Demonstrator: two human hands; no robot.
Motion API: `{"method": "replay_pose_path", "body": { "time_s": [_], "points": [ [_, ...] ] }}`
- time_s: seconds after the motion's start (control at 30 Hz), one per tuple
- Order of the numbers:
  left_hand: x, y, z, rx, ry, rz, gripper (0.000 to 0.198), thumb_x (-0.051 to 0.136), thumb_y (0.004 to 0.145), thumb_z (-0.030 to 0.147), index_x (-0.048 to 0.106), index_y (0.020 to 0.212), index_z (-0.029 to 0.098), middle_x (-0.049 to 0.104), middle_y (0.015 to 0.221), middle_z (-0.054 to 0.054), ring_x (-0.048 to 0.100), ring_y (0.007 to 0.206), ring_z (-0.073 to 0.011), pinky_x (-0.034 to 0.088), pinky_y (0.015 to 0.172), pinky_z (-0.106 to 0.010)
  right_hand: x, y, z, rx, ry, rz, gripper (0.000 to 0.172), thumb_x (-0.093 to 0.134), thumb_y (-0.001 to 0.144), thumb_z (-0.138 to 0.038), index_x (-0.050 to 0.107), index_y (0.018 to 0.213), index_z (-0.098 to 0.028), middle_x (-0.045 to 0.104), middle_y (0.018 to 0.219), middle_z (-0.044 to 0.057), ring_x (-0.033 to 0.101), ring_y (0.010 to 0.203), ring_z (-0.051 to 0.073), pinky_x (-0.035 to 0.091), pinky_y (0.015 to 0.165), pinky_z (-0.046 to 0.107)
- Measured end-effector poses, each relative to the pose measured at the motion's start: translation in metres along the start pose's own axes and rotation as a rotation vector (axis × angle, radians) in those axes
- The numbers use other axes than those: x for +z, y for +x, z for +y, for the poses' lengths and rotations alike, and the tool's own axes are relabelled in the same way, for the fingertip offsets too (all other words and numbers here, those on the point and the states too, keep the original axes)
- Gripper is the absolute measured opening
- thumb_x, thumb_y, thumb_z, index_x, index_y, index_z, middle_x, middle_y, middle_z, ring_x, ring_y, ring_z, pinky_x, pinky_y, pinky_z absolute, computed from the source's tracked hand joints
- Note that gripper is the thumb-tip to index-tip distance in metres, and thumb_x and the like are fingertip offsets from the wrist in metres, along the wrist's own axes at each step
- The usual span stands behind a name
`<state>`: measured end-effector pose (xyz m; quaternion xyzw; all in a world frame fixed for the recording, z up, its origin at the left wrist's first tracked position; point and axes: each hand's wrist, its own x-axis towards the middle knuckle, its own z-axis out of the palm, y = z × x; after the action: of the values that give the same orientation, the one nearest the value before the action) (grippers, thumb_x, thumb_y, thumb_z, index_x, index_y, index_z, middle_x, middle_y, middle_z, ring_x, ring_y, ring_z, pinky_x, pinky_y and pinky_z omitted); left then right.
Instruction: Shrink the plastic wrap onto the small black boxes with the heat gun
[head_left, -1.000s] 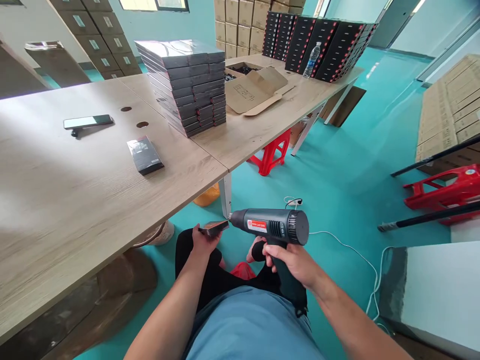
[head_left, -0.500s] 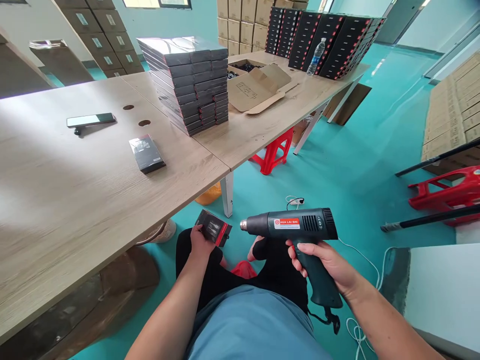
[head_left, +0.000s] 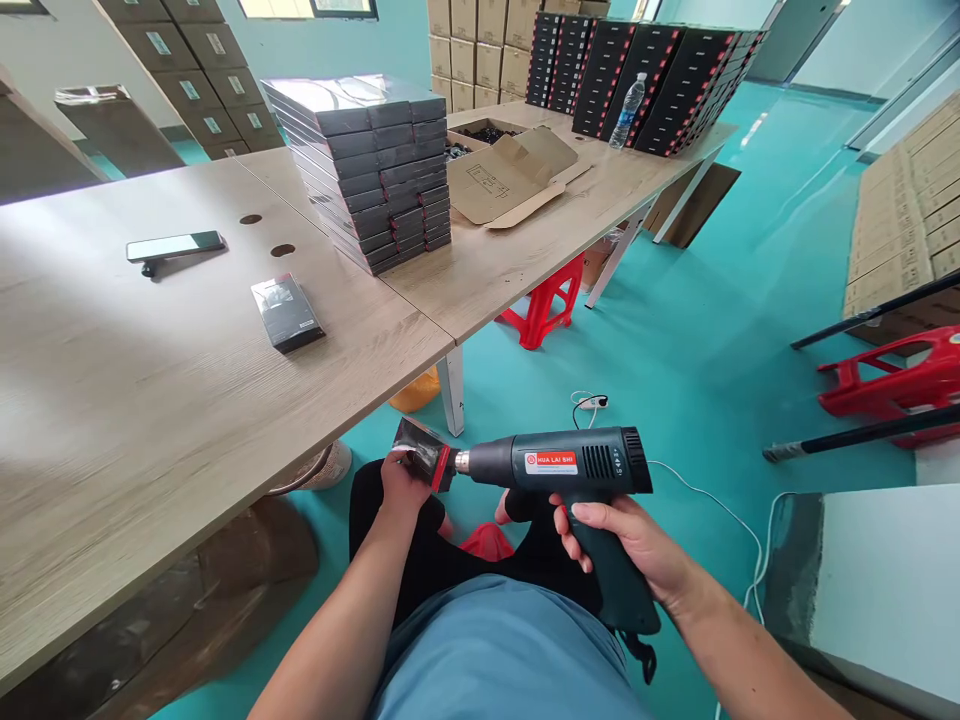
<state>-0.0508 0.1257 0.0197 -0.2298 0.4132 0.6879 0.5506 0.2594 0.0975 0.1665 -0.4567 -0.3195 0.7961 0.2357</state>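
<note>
My right hand (head_left: 626, 535) is wrapped round the handle of a dark heat gun (head_left: 570, 462) with a red and white label. Its metal nozzle points left, right at the red-edged end of a small black box (head_left: 421, 452); whether they touch I cannot tell. My left hand (head_left: 403, 485) grips that box from below and the left side, over my lap. A glare on the box's face suggests a shiny film. On the table, a similar black box (head_left: 287, 312) lies flat, beyond my left hand.
A tall stack of wrapped boxes (head_left: 375, 170) stands on the wooden table (head_left: 150, 400), near a phone (head_left: 175, 246) and an opened carton (head_left: 510, 180). Farther back are black box stacks (head_left: 637, 85) and a water bottle (head_left: 628, 110). A white cord (head_left: 701, 492) trails over the floor.
The heat gun has moved left and slightly down in my right hand, bringing its nozzle up to the box's end. My left hand keeps its hold, with the box turned slightly.
</note>
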Motion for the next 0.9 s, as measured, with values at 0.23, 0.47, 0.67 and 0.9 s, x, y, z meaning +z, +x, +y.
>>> {"method": "replay_pose_path", "body": {
  "time_s": [0.23, 0.47, 0.67, 0.9],
  "points": [
    [-0.002, 0.004, -0.004, 0.03, -0.046, 0.014, 0.034, 0.047, 0.062, 0.009, 0.059, 0.093, 0.018, 0.069, 0.077, -0.006, 0.071, 0.073, -0.0237, 0.059, 0.072, -0.04, 0.007, 0.013, 0.01, -0.093, 0.147, 0.114, 0.027, 0.07, 0.083, -0.036, 0.069, 0.1, -0.016, 0.07, 0.083, 0.004, 0.063, 0.065, 0.013, 0.051, 0.053, 0.022],
    [-0.005, 0.003, -0.003, -0.024, 0.01, -0.014, 0.029, 0.049, 0.061, 0.011, 0.06, 0.088, 0.016, 0.069, 0.078, -0.007, 0.069, 0.071, -0.0243, 0.058, 0.069, -0.04, 0.0, 0.01, 0.002, -0.077, 0.072, 0.085, 0.029, 0.07, 0.082, -0.038, 0.068, 0.102, -0.016, 0.069, 0.084, 0.004, 0.064, 0.066, 0.014, 0.051, 0.053, 0.022],
    [-0.005, 0.006, 0.001, 0.016, 0.073, -0.111, 0.024, 0.05, 0.058, 0.011, 0.06, 0.08, 0.016, 0.067, 0.074, -0.006, 0.065, 0.065, -0.0234, 0.054, 0.064, -0.037, -0.013, -0.004, -0.009, 0.07, -0.152, -0.003, 0.027, 0.07, 0.081, -0.035, 0.069, 0.101, -0.016, 0.07, 0.085, 0.004, 0.065, 0.066, 0.015, 0.051, 0.053, 0.024],
    [-0.005, 0.013, 0.006, -0.011, 0.117, -0.228, 0.021, 0.052, 0.056, 0.012, 0.059, 0.076, 0.017, 0.065, 0.071, -0.005, 0.063, 0.062, -0.0237, 0.052, 0.063, -0.038, -0.013, -0.001, -0.013, 0.04, -0.241, 0.088, 0.032, 0.07, 0.081, -0.039, 0.068, 0.104, -0.017, 0.069, 0.085, 0.003, 0.064, 0.068, 0.015, 0.052, 0.057, 0.026]
  ]
}}
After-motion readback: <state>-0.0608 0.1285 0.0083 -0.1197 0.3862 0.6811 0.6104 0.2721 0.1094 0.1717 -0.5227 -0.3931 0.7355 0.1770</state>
